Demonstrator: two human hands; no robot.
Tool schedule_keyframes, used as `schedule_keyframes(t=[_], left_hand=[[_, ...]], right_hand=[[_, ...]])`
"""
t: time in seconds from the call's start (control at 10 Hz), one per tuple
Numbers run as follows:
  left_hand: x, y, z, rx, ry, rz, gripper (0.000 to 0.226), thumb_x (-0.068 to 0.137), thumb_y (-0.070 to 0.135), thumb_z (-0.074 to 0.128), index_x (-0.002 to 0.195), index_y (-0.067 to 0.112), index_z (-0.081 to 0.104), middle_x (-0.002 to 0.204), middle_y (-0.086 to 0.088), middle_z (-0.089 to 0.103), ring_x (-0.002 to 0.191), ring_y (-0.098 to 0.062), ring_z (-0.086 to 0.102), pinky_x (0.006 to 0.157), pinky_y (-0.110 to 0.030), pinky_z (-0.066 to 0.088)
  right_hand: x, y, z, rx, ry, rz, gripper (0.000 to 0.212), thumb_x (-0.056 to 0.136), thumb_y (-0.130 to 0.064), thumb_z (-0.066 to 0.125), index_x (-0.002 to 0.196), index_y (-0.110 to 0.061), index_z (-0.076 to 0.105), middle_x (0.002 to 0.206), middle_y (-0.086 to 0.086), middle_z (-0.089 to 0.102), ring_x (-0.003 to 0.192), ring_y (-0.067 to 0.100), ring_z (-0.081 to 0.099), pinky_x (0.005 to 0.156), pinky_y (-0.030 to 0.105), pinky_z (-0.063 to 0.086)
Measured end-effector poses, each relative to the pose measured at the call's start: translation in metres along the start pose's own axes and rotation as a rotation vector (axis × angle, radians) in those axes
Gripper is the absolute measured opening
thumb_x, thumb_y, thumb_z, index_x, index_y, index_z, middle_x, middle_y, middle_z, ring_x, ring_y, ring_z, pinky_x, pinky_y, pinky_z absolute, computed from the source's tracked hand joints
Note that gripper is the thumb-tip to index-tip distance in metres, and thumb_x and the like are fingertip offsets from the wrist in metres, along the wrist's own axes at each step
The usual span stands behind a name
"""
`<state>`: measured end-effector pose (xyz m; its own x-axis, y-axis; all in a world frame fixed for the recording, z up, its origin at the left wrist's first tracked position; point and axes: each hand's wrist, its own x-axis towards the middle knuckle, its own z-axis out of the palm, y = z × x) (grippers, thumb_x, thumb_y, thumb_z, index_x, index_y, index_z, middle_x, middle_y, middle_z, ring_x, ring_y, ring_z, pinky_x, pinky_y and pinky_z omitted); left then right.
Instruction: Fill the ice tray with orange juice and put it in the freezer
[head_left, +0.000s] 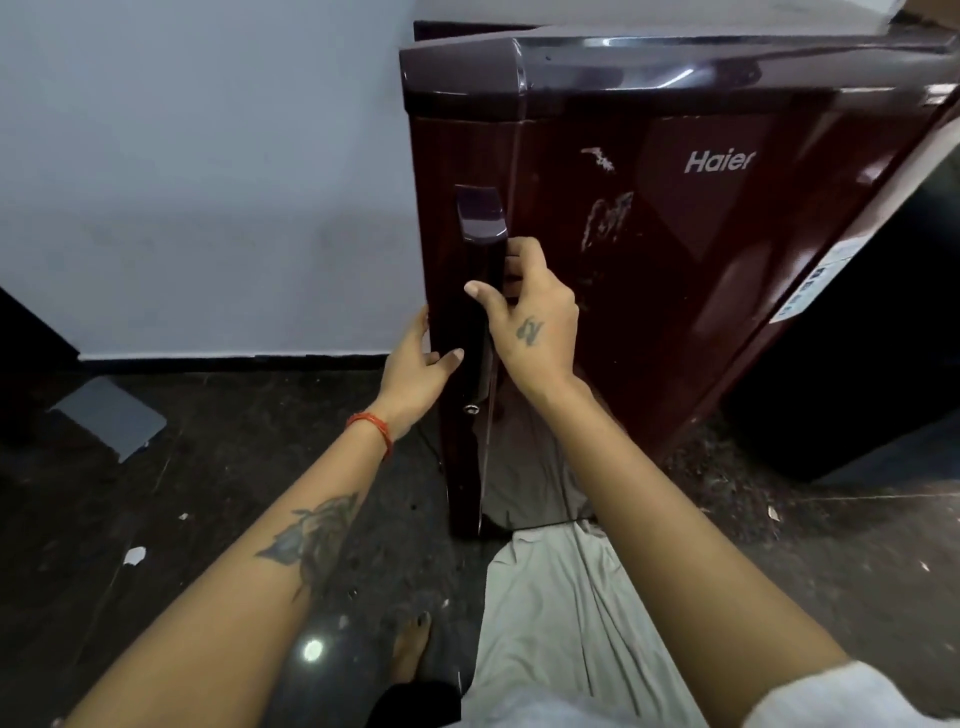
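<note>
Under both hands we see the fridge door (675, 270), glossy maroon, with scuffed whitish sticker residue just right of the right hand (535, 322). The handle (480, 249) that hand grips looks like smooth dark plastic. Below our arms lie polished speckled stone floor (208, 519) and matt pale cloth (561, 613).

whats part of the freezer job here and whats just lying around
In use: fridge, its door handle, right hand gripping the handle, left hand on the door edge.
Lying about: grey panel and paper scraps on the floor.
</note>
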<state>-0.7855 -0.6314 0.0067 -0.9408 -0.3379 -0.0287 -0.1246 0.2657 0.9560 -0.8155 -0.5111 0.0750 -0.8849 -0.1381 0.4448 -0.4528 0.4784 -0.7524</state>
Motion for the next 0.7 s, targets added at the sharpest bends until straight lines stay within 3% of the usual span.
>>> schedule_keyframes(t=[0.1,0.2,0.4,0.5,0.6,0.7], left_hand=[[0.030,-0.010,-0.007,0.028,-0.071,-0.029,0.070,0.091,0.016,0.058,0.148,0.026,0.018,0.152,0.005,0.028,0.127,-0.025,0.047,0.105,-0.039,0.040],[0.054,-0.019,-0.015,0.099,-0.130,-0.016,0.073,0.091,0.021,0.058,0.149,0.028,0.014,0.155,0.000,0.026,0.133,-0.024,0.041,0.099,-0.029,0.035],[0.074,-0.039,-0.021,0.072,-0.084,0.070,0.071,0.089,0.014,0.060,0.148,0.026,0.022,0.152,0.001,0.031,0.126,-0.020,0.047,0.096,-0.026,0.042],[0.064,-0.055,-0.014,0.080,-0.151,0.045,0.075,0.089,0.014,0.061,0.149,0.024,0.017,0.153,-0.005,0.027,0.128,-0.024,0.044,0.104,-0.037,0.042],[0.048,-0.075,-0.002,0.086,-0.274,-0.109,0.075,0.089,0.019,0.062,0.149,0.020,0.017,0.151,-0.008,0.031,0.128,-0.027,0.045,0.105,-0.043,0.042],[0.026,-0.090,0.012,0.225,-0.456,-0.146,0.072,0.088,0.022,0.062,0.147,0.019,0.022,0.149,-0.009,0.034,0.131,-0.028,0.042,0.106,-0.045,0.039]], right_hand=[[0.019,0.003,0.021,-0.020,0.038,0.051,0.041,0.085,-0.031,0.067,0.119,-0.013,0.053,0.108,0.001,0.067,0.096,0.017,0.065,0.080,0.040,0.055],[0.033,0.001,0.041,-0.027,0.092,0.101,0.041,0.086,-0.030,0.066,0.120,-0.012,0.053,0.109,0.002,0.067,0.097,0.018,0.065,0.080,0.041,0.054],[0.030,0.005,0.060,-0.016,0.204,0.175,0.042,0.087,-0.033,0.064,0.122,-0.011,0.055,0.109,0.004,0.068,0.097,0.016,0.066,0.082,0.036,0.055],[0.024,0.004,0.065,-0.004,0.231,0.213,0.037,0.088,-0.029,0.064,0.121,-0.014,0.055,0.109,0.002,0.067,0.095,0.012,0.065,0.083,0.031,0.055],[-0.002,0.022,0.068,-0.065,0.169,0.290,0.028,0.089,-0.024,0.061,0.117,-0.019,0.057,0.099,-0.004,0.067,0.085,0.008,0.064,0.079,0.033,0.055],[-0.052,0.047,0.062,-0.097,0.192,0.511,0.025,0.092,-0.030,0.056,0.114,-0.019,0.059,0.098,-0.002,0.069,0.087,0.013,0.065,0.080,0.032,0.052]])
